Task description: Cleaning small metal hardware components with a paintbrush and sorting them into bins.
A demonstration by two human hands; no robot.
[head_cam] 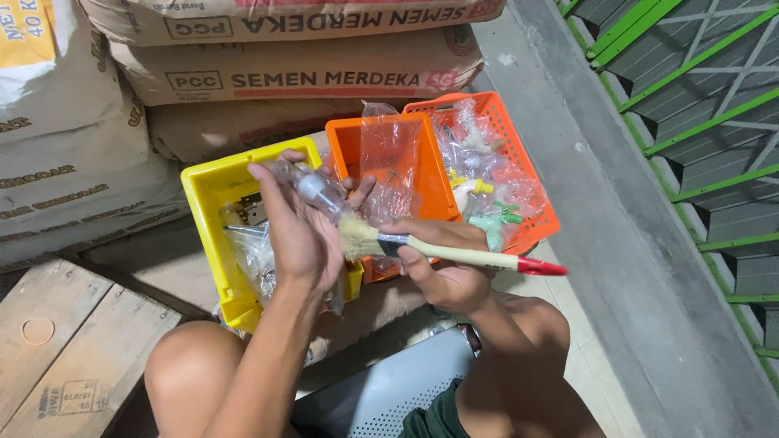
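Stacked paper sacks (300,77) fill the upper left of the frame, tan and creased. Below them, at centre, three plastic bins stand side by side: a yellow bin (213,191) at centre left, an orange bin (345,138) touching it, and an orange mesh basket (527,174) to the right, all holding small fittings in clear bags. A grey concrete ledge (617,243) runs diagonally down the right half, with green railing (690,97) beyond it at the upper right. A wooden pallet (65,341) occupies the lower left.

The left hand (296,231), at centre frame over the yellow bin, has its grip closed around a bagged fitting (312,191): a small pale grey, roughly cylindrical plastic part sealed in a crinkled transparent bag, held tilted with its upper end toward the upper left. The fingers wrap it from behind, thumb side toward the camera.

The right hand (442,264), just right of centre, has its grip clenched on a paintbrush (454,253). The brush has a pale wooden handle with a red tip pointing right, a dark ferrule and light bristles; the bristles meet the lower end of the bagged fitting beside the left palm.
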